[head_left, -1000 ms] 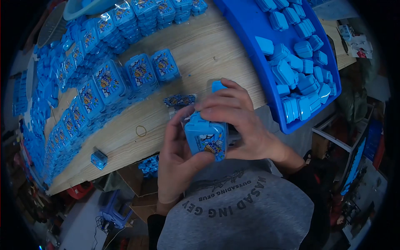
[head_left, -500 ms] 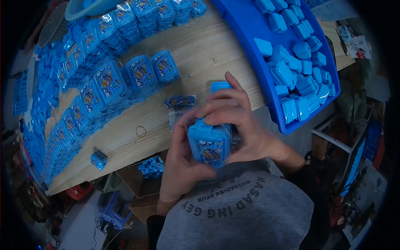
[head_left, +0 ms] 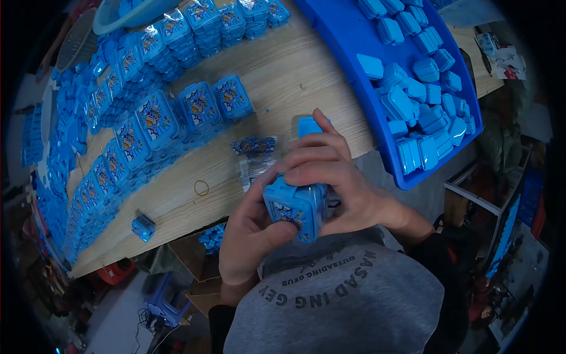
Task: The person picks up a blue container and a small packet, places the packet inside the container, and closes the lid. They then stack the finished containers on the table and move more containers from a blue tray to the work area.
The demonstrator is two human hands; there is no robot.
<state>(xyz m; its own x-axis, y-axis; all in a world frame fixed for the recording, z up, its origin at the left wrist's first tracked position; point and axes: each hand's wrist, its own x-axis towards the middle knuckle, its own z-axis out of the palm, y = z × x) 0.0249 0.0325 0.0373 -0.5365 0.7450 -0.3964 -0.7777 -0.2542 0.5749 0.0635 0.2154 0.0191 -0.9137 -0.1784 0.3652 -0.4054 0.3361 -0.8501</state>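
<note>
A light-blue plastic box with a cartoon-printed face (head_left: 282,207) is held between my two hands in front of my chest, tilted, with shiny clear film along its side. My left hand (head_left: 250,239) wraps it from the left, thumb across the printed face. From the right, my right hand (head_left: 345,180) grips it, fingers over the top edge and clasp. Just beyond the hands lie a clear plastic packet with printed blue pieces (head_left: 253,159) and another light-blue box (head_left: 306,125), partly hidden by my right hand.
Stacked printed boxes (head_left: 156,118) curve along the wooden table (head_left: 283,71), with more stacks (head_left: 177,29) behind. A dark-blue tray (head_left: 339,44) of plain blue boxes stands at right. A rubber band (head_left: 201,188) and a small blue packet (head_left: 142,226) lie near the table's front edge.
The box has turned slightly in my hands. My left thumb has moved up from the box's lower edge onto its printed face. The right hand keeps its grip on the top.
</note>
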